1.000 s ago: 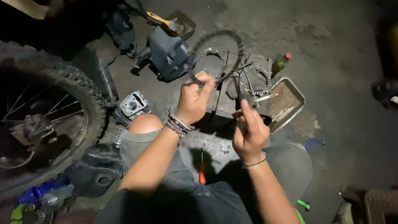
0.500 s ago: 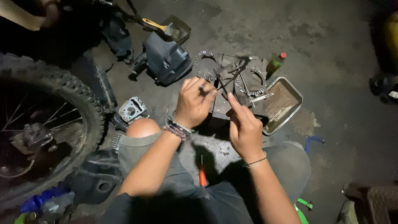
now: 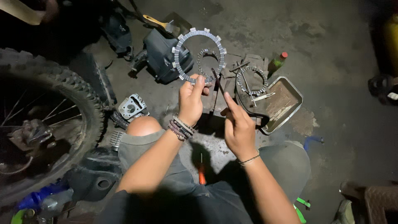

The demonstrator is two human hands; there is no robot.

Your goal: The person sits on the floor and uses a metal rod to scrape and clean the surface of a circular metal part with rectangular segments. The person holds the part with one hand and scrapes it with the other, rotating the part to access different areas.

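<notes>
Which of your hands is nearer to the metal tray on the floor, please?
Right. The right hand holds a thin tool just beside the metal tray; the left hand is farther off, holding up a toothed ring.

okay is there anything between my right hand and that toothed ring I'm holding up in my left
Nothing visible. The left hand holds the toothed ring up by its lower edge; the right hand, pinching a thin dark tool, sits beside it.

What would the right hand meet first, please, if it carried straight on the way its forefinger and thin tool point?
Probably the toothed ring held up by the left hand: the right hand aims its thin tool at the ring's lower rim, though depth is unclear.
</notes>
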